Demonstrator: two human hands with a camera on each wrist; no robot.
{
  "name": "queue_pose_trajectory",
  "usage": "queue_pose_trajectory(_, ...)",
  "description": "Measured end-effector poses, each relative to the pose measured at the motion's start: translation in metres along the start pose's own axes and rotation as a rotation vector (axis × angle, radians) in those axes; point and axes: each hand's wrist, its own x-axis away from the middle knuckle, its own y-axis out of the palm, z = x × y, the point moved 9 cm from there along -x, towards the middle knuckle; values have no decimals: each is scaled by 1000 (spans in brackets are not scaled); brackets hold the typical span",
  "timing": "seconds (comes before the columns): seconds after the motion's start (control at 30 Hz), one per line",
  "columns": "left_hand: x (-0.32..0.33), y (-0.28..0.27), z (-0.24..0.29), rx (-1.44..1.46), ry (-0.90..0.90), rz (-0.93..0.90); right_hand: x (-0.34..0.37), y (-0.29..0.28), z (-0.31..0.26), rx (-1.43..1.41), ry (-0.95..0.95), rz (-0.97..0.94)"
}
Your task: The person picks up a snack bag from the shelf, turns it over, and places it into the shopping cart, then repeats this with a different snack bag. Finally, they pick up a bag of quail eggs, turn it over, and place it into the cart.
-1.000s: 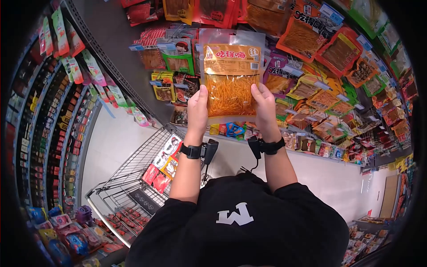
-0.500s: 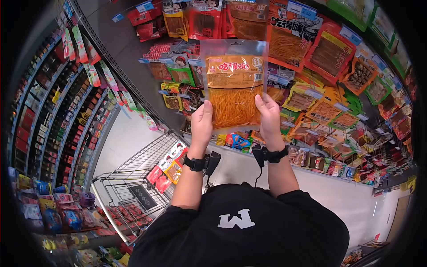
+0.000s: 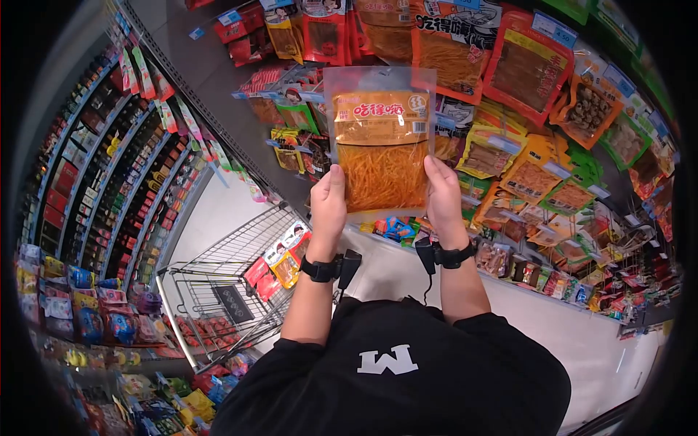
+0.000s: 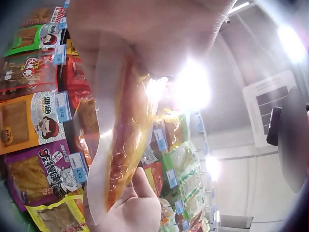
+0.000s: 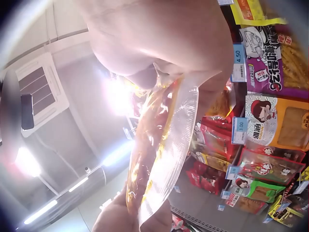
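Both hands hold up a clear snack bag (image 3: 384,171) filled with orange shredded strips, its orange label with red lettering facing the head camera. My left hand (image 3: 329,203) grips the lower left edge, thumb on the front and fingers behind. On the lower right edge my right hand (image 3: 445,198) grips in the same way. From the side, the bag (image 4: 126,140) looks thick and bulging in the left wrist view, with a flat clear seal along its edge. The right wrist view shows the bag (image 5: 161,150) edge-on between both hands.
Hanging snack packets (image 3: 454,54) with price tags fill the rack ahead and to the right. A wire shopping cart (image 3: 211,280) stands at the lower left, holding several red, white and yellow packets (image 3: 280,265). Curved shelves (image 3: 109,174) of small goods line the far left.
The view has shifted, so the rack and the cart sit differently in frame. The bag hangs slightly lower in the head view than a second ago, still held by both hands.
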Motion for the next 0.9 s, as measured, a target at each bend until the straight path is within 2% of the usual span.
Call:
queue_pose_trajectory(0.17, 7, 15, 7, 19, -6, 4, -1, -6, -11, 73, -32, -15)
queue_pose_trajectory(0.47, 5, 16, -18, -8, -46, 5, -6, -29, 1, 134, -6, -34)
queue_pose_trajectory(0.6, 3, 30, -18, 39, -38, 28, 3, -33, -9, 141, -20, 88)
queue_pose_trajectory(0.67, 2, 35, -21, -5, -35, -45, 6, -39, -12, 143, -36, 138)
queue_pose_trajectory(0.9, 3, 50, -5, -89, -21, -106, 7, -44, -26, 164, -74, 132)
